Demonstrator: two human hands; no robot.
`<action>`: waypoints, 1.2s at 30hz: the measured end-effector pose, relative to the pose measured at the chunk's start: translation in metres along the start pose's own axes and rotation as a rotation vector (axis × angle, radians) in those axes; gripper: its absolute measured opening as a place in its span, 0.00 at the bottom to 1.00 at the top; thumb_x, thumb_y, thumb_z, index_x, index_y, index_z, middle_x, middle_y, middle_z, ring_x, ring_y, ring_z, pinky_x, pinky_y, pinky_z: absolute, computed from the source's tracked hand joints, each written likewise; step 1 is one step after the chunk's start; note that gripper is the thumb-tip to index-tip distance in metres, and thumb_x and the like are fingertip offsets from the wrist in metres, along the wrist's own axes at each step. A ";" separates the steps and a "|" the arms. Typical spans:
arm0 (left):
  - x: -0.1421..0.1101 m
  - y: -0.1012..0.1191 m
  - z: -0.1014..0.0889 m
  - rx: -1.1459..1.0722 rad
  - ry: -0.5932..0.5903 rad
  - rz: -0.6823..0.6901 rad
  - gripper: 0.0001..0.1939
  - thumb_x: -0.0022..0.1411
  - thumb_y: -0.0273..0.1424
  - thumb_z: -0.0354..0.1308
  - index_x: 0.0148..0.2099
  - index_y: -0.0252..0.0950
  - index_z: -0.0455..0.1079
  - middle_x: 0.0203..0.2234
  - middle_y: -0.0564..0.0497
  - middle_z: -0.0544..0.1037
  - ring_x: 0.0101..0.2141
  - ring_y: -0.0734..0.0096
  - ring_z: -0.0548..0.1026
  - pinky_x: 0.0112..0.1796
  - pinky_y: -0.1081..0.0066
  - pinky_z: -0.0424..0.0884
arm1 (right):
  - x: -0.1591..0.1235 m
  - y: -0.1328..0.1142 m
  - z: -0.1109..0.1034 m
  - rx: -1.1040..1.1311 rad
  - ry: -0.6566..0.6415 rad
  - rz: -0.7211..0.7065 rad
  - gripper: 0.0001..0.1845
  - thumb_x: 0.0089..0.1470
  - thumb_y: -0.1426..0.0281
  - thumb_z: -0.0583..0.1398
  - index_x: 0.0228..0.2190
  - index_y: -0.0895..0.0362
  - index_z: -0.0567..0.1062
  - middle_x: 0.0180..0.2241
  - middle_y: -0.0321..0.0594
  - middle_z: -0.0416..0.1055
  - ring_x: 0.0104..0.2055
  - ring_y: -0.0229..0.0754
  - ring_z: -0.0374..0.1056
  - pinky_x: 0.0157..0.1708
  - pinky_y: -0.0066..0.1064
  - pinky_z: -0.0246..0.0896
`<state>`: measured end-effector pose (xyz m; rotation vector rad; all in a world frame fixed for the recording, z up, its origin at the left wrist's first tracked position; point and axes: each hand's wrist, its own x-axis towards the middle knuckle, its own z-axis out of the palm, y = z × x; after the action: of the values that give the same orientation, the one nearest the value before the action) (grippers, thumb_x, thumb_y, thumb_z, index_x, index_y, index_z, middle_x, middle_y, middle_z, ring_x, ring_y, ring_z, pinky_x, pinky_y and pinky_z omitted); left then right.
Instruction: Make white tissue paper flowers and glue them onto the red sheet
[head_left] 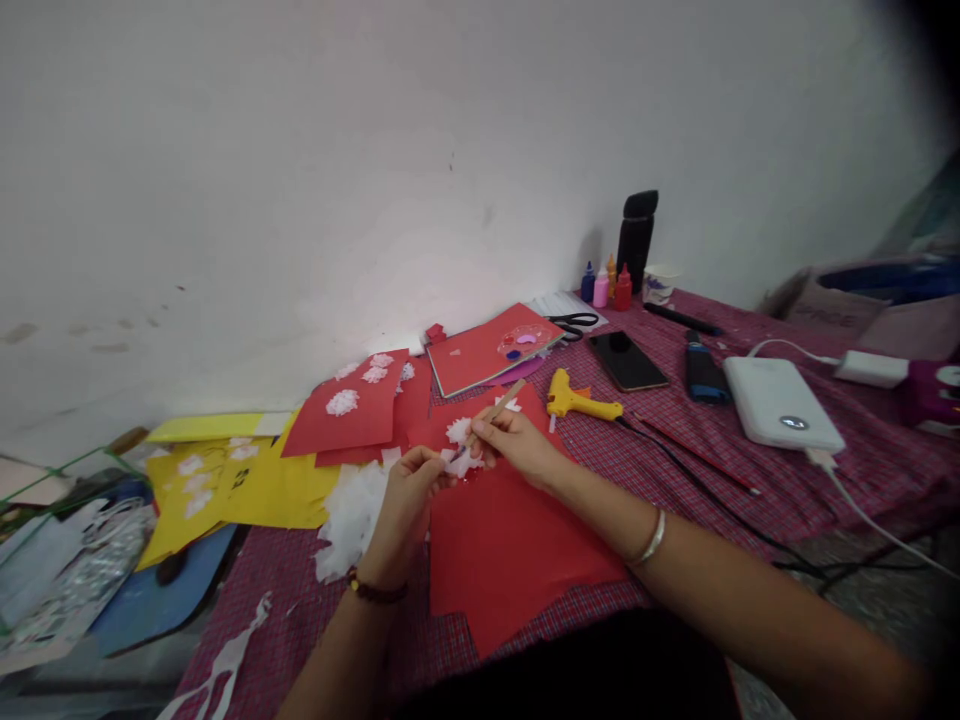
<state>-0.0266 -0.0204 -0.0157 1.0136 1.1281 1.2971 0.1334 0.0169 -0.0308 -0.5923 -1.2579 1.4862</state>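
Note:
My left hand (409, 492) is closed on a small white paper flower (459, 458) and holds it over a sheet of red paper (510, 550). My right hand (514, 442) pinches a thin wooden stick (496, 410), whose lower tip rests on the flower. A second white flower (458, 430) lies on the red paper just behind my fingers. A heap of white tissue (351, 515) lies to the left of my left hand.
Red sheets with white flowers (352, 408) and yellow sheets (247, 480) lie to the left. On the checked cloth to the right are a yellow glue gun (577, 400), a phone (627, 360), a white power bank (780, 402), scissors (574, 322), paint bottles (606, 288) and a black flask (636, 240).

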 end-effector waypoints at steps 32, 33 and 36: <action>-0.005 -0.005 -0.001 -0.133 -0.040 0.107 0.05 0.45 0.27 0.66 0.27 0.33 0.73 0.20 0.55 0.75 0.22 0.81 0.70 0.28 0.79 0.66 | -0.005 -0.002 0.006 0.057 -0.010 0.064 0.17 0.43 0.59 0.64 0.30 0.58 0.69 0.21 0.34 0.73 0.14 0.31 0.63 0.16 0.23 0.57; -0.006 -0.005 -0.001 -0.120 -0.041 0.111 0.05 0.45 0.27 0.66 0.27 0.33 0.73 0.20 0.55 0.75 0.22 0.81 0.70 0.28 0.79 0.66 | -0.005 -0.002 0.006 0.035 -0.008 0.052 0.17 0.44 0.58 0.64 0.28 0.58 0.69 0.21 0.34 0.73 0.14 0.31 0.63 0.16 0.23 0.57; -0.009 -0.004 0.001 -0.020 -0.046 0.134 0.05 0.47 0.29 0.65 0.27 0.33 0.73 0.20 0.54 0.75 0.23 0.79 0.70 0.27 0.78 0.65 | -0.005 -0.002 0.008 -0.059 -0.009 0.004 0.17 0.46 0.57 0.62 0.23 0.59 0.69 0.17 0.34 0.71 0.15 0.31 0.63 0.15 0.22 0.56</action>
<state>-0.0242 -0.0291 -0.0193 1.1145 1.0243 1.3815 0.1293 0.0089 -0.0281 -0.6278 -1.3119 1.4603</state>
